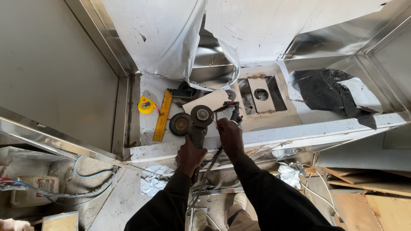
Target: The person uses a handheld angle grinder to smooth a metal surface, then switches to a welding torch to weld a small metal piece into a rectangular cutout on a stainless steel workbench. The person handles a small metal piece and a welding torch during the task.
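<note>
On the steel worktop (pixel 274 134) below us, our left hand (pixel 189 155) is wrapped tight around the body of an angle grinder (pixel 198 128), whose dark disc (pixel 202 114) faces up near the counter's front edge. Our right hand (pixel 229 136) is closed on a thin black tool (pixel 234 114) just beside the disc (its exact kind is too small to tell). A second, loose grinding disc (pixel 180 124) lies flat on the worktop, touching the left side of the grinder head. Further left lie a yellow folding rule (pixel 163 115) and a yellow tape measure (pixel 146 105). Beyond the grinder, a rectangular cut-out (pixel 261 95) opens in the counter, with black plastic sheeting (pixel 332 92) to its right.
</note>
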